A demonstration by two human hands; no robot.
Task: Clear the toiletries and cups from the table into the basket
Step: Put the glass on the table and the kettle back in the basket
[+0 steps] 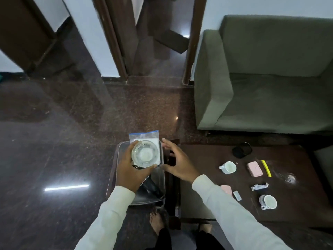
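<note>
Fingers of the left hand wrap a clear glass, mouth facing up, right above the basket; right hand hovers open just beside it. Zip bag stands behind, while two cups, pink cases and a yellow comb lie on the table.

Clear glass above basket; two white cups on table
</note>
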